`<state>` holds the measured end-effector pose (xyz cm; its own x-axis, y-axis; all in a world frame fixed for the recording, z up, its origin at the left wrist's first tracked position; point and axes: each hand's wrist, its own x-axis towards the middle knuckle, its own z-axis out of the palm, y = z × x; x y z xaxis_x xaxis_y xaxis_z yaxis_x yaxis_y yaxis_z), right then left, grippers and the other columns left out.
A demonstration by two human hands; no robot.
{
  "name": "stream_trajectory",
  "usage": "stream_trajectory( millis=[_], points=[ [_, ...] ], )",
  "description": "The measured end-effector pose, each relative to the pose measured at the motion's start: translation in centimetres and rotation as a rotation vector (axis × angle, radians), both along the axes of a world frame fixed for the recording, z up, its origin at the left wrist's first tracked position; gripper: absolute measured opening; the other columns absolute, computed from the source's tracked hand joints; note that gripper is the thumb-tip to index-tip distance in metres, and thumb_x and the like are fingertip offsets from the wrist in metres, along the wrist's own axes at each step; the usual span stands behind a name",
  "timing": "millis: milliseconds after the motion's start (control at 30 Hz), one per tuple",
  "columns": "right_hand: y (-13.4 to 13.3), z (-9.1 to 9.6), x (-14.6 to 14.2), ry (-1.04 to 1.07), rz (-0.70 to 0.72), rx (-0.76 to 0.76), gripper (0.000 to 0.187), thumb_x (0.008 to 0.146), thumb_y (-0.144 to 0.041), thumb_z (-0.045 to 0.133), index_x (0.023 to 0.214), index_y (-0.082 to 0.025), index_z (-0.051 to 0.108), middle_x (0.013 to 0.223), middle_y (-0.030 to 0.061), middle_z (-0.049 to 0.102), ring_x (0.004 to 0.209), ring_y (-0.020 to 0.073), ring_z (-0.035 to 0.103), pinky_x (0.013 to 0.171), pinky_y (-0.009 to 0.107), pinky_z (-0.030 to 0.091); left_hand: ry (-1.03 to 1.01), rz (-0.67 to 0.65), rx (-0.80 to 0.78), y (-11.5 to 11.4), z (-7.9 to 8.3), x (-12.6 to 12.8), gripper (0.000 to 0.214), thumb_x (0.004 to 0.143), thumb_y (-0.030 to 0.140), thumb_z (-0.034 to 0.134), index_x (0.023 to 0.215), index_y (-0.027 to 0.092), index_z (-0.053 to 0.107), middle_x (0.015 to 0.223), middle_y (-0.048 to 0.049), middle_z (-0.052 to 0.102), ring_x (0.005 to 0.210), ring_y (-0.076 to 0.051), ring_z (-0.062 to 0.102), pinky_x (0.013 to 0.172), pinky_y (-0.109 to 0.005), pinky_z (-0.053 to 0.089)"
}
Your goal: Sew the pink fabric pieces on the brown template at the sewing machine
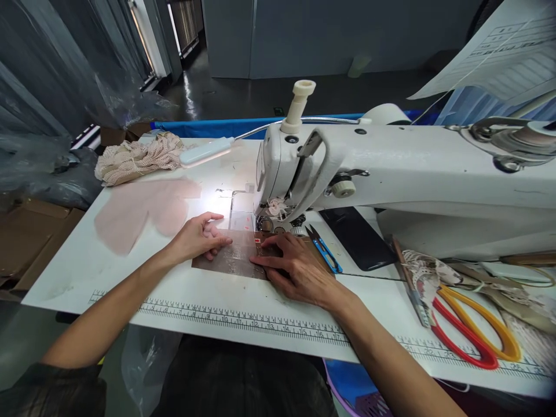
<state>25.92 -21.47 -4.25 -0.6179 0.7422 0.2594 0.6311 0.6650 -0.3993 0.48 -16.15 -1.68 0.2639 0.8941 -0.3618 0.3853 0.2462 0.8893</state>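
My left hand (203, 236) is at the left edge of a thin sheer piece of fabric (238, 246), in front of the sewing machine's needle area. Its thumb and curled lower fingers close on that edge, while the index finger points out toward the machine. My right hand (295, 265) lies on the right part of the fabric, palm down, with its fingers spread just in front of the presser foot. Beneath the fabric is a brown plate (208, 264). The white sewing machine (278, 168) stands over the work, a lamp lighting the spot. Small red marks show near the needle.
Blue thread snips (324, 250) and a black phone (360, 238) lie right of my right hand. Red-and-yellow-handled scissors (473, 330) and lace scraps lie farther right. Sheer pink pieces (143, 211) and a lace bundle (136, 157) are at left. A printed ruler (226, 319) runs along the front edge.
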Motion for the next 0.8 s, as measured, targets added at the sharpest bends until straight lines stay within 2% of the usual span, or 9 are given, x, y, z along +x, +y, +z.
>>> stream_trajectory(
  millis=[167,367,667,733,800],
  points=[
    [-0.11,0.23,-0.08,-0.003,-0.006,-0.035,0.035,0.089,-0.016,0.056,0.117,-0.030,0.072,0.117,0.0102,0.059,0.106,0.0272,0.053,0.091,0.048,0.045,0.022,0.008,0.017,0.00,0.01,0.16,0.061,0.076,0.021,0.079,0.128,0.014,0.049,0.068,0.0050,0.061,0.048,-0.007,0.058,0.039,-0.016,0.050],
    [-0.17,0.43,-0.14,-0.034,-0.025,-0.013,0.035,0.089,-0.018,0.057,0.117,-0.033,0.071,0.117,0.0095,0.060,0.104,0.0271,0.054,0.087,0.047,0.045,0.050,0.003,0.039,0.07,-0.23,0.09,0.062,0.076,0.025,0.079,0.129,0.015,0.049,0.068,0.0042,0.062,0.047,-0.009,0.059,0.038,-0.018,0.050],
    [-0.24,0.51,-0.16,-0.031,-0.028,-0.023,0.035,0.089,-0.018,0.056,0.118,-0.032,0.071,0.117,0.0100,0.060,0.104,0.0272,0.053,0.087,0.046,0.044,0.073,-0.027,0.045,0.19,-0.74,-0.10,0.066,0.076,0.033,0.078,0.131,0.016,0.047,0.072,0.0022,0.063,0.048,-0.011,0.058,0.040,-0.021,0.049],
    [-0.28,0.48,-0.24,-0.039,-0.037,-0.018,0.034,0.089,-0.018,0.057,0.116,-0.032,0.072,0.116,0.0100,0.060,0.104,0.0271,0.052,0.086,0.045,0.044,0.134,-0.047,0.140,0.16,-0.55,-0.31,0.061,0.079,0.039,0.074,0.130,0.016,0.050,0.075,0.0002,0.064,0.050,-0.011,0.057,0.042,-0.022,0.048],
    [-0.30,0.41,-0.30,-0.043,-0.043,-0.014,0.032,0.089,-0.019,0.058,0.115,-0.031,0.072,0.116,0.0098,0.059,0.103,0.0269,0.053,0.086,0.045,0.044,0.302,-0.026,0.435,0.10,-0.27,-0.44,0.048,0.084,0.041,0.068,0.124,0.017,0.057,0.084,-0.0035,0.066,0.055,-0.011,0.056,0.047,-0.023,0.047]
  ],
)
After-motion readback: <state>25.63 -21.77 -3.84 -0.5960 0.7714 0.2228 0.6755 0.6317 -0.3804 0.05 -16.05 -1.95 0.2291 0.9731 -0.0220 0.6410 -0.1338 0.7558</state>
